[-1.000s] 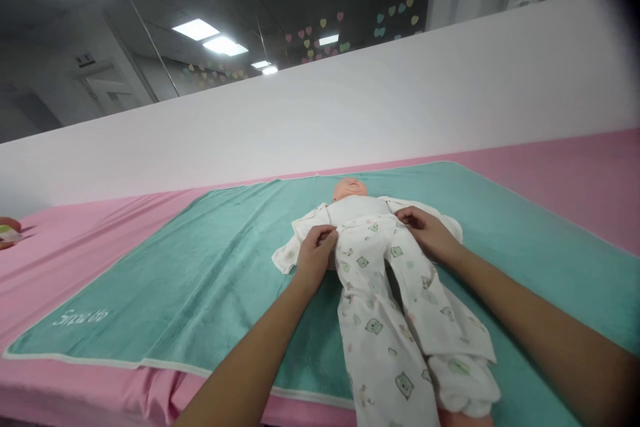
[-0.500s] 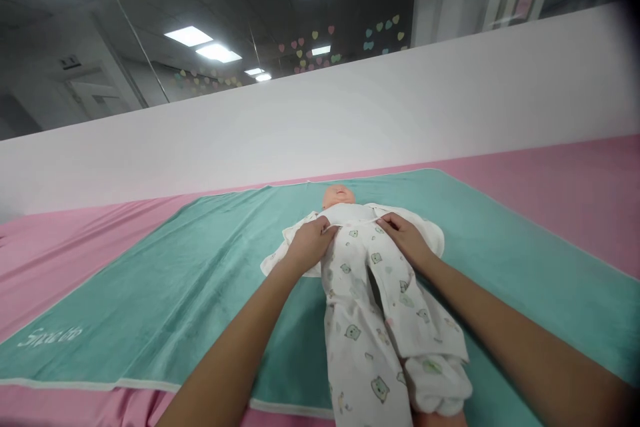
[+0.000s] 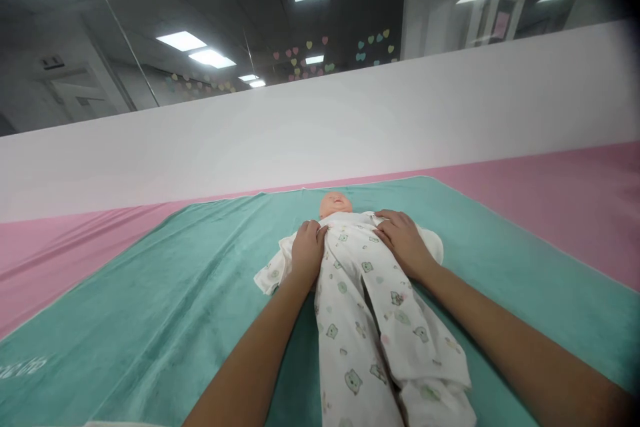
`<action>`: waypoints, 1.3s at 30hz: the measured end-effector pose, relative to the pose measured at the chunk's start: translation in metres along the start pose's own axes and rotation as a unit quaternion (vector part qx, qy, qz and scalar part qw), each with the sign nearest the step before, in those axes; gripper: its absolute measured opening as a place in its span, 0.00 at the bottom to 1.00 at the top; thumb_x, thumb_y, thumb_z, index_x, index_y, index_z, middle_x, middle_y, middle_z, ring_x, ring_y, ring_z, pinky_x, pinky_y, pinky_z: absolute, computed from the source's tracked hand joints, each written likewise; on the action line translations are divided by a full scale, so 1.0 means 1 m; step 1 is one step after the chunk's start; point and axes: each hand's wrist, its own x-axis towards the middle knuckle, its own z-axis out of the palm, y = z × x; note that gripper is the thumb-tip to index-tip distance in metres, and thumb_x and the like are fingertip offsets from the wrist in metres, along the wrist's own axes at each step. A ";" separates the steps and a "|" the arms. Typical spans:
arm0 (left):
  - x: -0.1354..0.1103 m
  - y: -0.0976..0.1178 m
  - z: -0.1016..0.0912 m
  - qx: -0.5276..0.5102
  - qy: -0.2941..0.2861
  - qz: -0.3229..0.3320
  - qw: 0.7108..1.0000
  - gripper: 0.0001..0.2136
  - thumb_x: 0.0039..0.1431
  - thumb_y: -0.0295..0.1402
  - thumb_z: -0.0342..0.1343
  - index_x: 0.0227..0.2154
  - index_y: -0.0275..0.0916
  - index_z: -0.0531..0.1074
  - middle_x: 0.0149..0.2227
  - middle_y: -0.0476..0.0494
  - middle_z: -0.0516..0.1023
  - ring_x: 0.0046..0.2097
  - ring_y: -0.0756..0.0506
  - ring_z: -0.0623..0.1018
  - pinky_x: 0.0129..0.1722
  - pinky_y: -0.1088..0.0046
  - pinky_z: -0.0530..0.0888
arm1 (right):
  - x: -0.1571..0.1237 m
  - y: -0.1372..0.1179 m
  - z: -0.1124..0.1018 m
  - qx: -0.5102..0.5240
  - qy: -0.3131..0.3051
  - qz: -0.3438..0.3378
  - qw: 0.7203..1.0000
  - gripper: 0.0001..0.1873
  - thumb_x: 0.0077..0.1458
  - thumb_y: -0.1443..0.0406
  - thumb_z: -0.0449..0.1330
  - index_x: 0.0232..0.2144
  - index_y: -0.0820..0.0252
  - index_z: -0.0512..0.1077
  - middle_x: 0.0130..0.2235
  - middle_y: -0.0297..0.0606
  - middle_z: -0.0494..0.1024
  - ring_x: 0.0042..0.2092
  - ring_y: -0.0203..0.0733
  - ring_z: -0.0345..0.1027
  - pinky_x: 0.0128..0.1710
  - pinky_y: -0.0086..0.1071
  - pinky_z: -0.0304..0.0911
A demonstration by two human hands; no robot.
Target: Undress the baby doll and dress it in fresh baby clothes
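A baby doll [image 3: 336,203] lies on its back, its head away from me. White baby pants [image 3: 353,307] with green bear prints cover its legs, and their waistband is up near the chest. My left hand [image 3: 309,250] is closed on the pants at the left side of the waist, its thumb on the cloth. Across the waist, my right hand [image 3: 404,243] rests on the clothing with fingers stretched out and apart. A white printed baby shirt [image 3: 273,270] is spread beneath the doll, partly covered by my hands. The doll's feet are out of sight.
A teal blanket [image 3: 165,300] lies under the doll on a pink cover [image 3: 540,193]. Behind it runs a low white wall [image 3: 250,140], with a large mirror or window [image 3: 200,13] above. Lettering shows at the blanket's lower left.
The pants' waistband has moved up toward the doll's chest. My right fingers have spread from a pinch and lie flatter. My left hand has shifted to the side of the waist.
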 end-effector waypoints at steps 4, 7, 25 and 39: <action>0.002 -0.005 0.003 0.007 -0.002 0.004 1.000 0.10 0.62 0.39 0.43 0.34 0.40 0.66 0.42 0.39 0.71 0.51 0.40 0.66 0.52 0.63 0.57 | 0.008 0.008 0.000 -0.061 -0.092 -0.026 0.994 0.19 0.63 0.58 0.38 0.41 0.57 0.66 0.58 0.44 0.63 0.58 0.47 0.56 0.57 0.45 0.46; 0.005 -0.007 0.003 -0.055 -0.019 -0.020 0.998 0.10 0.61 0.40 0.44 0.31 0.41 0.66 0.36 0.41 0.73 0.47 0.40 0.69 0.54 0.61 0.54 | 0.020 0.011 -0.001 -0.100 -0.166 0.000 0.981 0.21 0.63 0.56 0.36 0.47 0.58 0.63 0.49 0.47 0.71 0.49 0.49 0.65 0.45 0.41 0.57; 0.013 -0.021 0.010 0.039 -0.021 -0.059 0.997 0.14 0.63 0.41 0.35 0.30 0.41 0.61 0.32 0.40 0.71 0.31 0.41 0.69 0.30 0.68 0.59 | 0.078 0.044 0.037 -0.136 -0.202 0.079 0.967 0.16 0.59 0.57 0.43 0.26 0.56 0.62 0.25 0.39 0.72 0.27 0.42 0.62 0.26 0.31 0.48; -0.008 -0.018 -0.004 0.049 -0.032 0.107 0.993 0.19 0.59 0.26 0.43 0.53 0.43 0.65 0.54 0.45 0.68 0.53 0.44 0.67 0.54 0.66 0.61 | 0.011 0.013 0.024 -0.098 -0.013 -0.004 0.995 0.10 0.55 0.64 0.52 0.41 0.57 0.67 0.44 0.42 0.70 0.44 0.44 0.61 0.42 0.34 0.55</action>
